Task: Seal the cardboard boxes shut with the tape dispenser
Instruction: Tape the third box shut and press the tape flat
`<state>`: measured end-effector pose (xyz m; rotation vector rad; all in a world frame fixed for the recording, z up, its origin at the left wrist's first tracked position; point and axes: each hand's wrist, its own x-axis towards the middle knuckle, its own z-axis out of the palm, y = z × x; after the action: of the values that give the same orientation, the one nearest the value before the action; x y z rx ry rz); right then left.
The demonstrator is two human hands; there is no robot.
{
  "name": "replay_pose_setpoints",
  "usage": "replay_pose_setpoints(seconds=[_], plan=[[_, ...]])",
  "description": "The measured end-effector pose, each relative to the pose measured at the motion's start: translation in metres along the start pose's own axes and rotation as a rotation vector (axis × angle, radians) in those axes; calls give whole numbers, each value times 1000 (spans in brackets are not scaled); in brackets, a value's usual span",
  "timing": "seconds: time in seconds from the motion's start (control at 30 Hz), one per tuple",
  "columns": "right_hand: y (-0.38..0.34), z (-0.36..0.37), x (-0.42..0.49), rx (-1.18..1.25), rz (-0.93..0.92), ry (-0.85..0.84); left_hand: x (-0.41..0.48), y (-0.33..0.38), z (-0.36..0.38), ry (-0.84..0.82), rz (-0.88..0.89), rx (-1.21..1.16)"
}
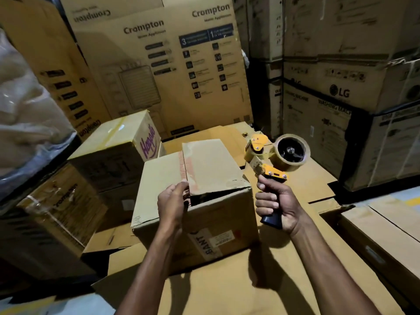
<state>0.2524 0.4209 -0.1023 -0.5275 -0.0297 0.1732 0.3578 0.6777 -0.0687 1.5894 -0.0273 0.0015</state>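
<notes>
Head view: the cardboard box [222,214] sits centre on flattened cardboard [227,287], seam gaping. The left hand [172,201] pinches the flap edge, probably to level it. The right hand [275,208] grips the tape dispenser [272,160] by its handle, held clear beside the box, presumably ready.

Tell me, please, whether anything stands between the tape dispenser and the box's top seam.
Nothing visible does: the tape dispenser, in the right hand, has open air to the box's seam. The left hand grips the seam's near end, where the right flap stands raised.
</notes>
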Motion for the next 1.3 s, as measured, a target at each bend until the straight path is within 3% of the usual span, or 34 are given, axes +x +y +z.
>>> replay_pose_setpoints(seconds=[0.1, 0.23, 0.33, 0.43, 0.53, 0.7, 0.93, 1.03, 1.13, 1.3], plan=[[4, 16, 13, -262, -118, 321, 19, 1, -17, 83, 46, 114], [15, 21, 22, -444, -227, 544, 48, -3, -57, 306, 216, 604], [19, 25, 23, -591, -324, 732, 73, -9, -90, 294, 192, 820], [17, 23, 30, -728, -416, 866, 83, -7, -104, 213, 41, 860], [15, 32, 32, -759, -377, 825, 80, 0, -103, 145, -92, 844], [15, 50, 37, -827, -340, 776, 66, 5, -102, 139, -142, 719], [-32, 54, 38, -1055, -322, 809, -9, 24, -74, 204, -77, 777], [-73, 49, 33, -1102, -235, 763, -57, 38, -54, 137, -11, 811], [-108, 43, 26, -1137, -157, 725, -96, 38, -28, 28, -7, 681], [-138, 19, 15, -1164, -93, 689, -124, 18, 10, -12, 17, 676]])
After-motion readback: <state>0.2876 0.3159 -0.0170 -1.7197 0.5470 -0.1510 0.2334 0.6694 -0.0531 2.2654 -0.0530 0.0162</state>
